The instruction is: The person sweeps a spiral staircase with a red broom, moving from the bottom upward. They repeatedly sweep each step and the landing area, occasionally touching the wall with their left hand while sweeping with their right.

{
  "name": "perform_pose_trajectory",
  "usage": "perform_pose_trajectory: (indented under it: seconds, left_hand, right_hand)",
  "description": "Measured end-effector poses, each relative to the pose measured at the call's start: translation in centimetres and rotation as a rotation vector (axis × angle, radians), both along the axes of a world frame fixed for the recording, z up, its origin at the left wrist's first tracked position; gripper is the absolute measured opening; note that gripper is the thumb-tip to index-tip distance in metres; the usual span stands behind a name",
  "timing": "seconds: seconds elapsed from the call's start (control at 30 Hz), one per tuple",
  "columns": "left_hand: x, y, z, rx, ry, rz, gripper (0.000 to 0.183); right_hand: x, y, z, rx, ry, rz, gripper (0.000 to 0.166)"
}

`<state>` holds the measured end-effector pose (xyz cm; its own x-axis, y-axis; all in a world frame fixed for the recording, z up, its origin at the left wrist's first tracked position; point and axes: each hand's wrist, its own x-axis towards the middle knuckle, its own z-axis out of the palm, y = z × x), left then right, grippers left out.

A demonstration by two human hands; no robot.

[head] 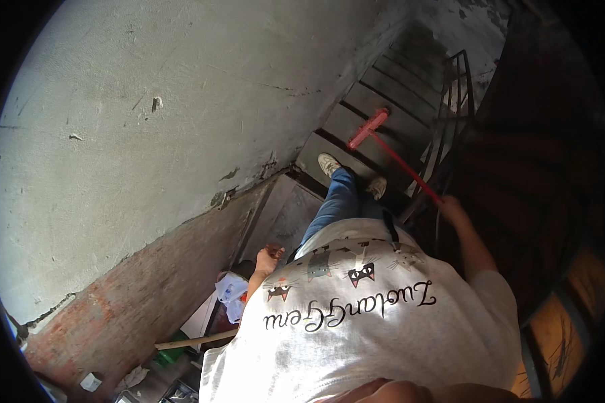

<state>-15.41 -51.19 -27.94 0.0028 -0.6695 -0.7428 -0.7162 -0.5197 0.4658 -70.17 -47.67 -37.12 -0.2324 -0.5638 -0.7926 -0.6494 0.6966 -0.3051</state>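
Note:
My right hand (pixel 452 210) is closed around the upper end of a broom's red handle (pixel 406 168). The handle slants down to a wide red broom head (pixel 367 129), which lies against the stairs (pixel 344 121) a little beyond my feet. My left hand (pixel 269 258) hangs beside my hip with its fingers curled, and nothing shows in it. Behind that hand is a white plastic bag (pixel 231 289) with blue print. A light shoe (pixel 328 163) is on one step; the other shoe (pixel 377 188) is in shadow.
A rough plastered wall (pixel 166 116) runs along my left. A metal railing (pixel 454 95) borders the stairs on the right, beside a dark area. At lower left are a wooden stick (pixel 196 340), a green object (pixel 169 356) and scattered litter (pixel 91 382).

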Motion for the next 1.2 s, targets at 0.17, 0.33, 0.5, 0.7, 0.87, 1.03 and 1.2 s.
perform_pose_trajectory:
  seconds: [0.17, 0.33, 0.5, 0.7, 0.87, 1.03, 1.2]
  left_hand:
    - [0.4, 1.7, -1.4, 0.096, 0.006, 0.031, 0.016]
    - [0.4, -0.3, -0.8, 0.088, 0.016, 0.024, 0.019]
    - [0.5, -1.6, -1.8, -0.033, 0.14, 0.133, 0.021]
    - [0.6, 0.0, -3.2, 0.038, 0.115, 0.021, 0.022]
    - [1.2, 0.5, -2.8, 0.096, 0.203, 0.032, 0.022]
    - [1.9, -0.3, -4.2, 0.138, 0.105, 0.08, 0.023]
    - [0.1, -2.1, -3.1, 0.012, 0.142, 0.134, 0.022]
  right_hand:
    - [3.5, -3.5, 3.5, -0.015, 0.035, 0.076, 0.025]
    - [10.2, -7.5, -3.4, -0.072, 0.025, 0.093, 0.027]
    - [6.9, -2.3, -6.8, -0.019, -0.074, 0.001, 0.026]
    - [-6.1, 2.1, 3.8, 0.193, 0.181, 0.185, 0.026]
    - [-4.6, 0.3, 9.3, 0.093, 0.326, 0.216, 0.024]
    - [-0.7, 1.0, 5.7, -0.012, 0.132, 0.116, 0.022]
    - [3.6, 2.8, 1.8, 0.134, -0.118, -0.148, 0.023]
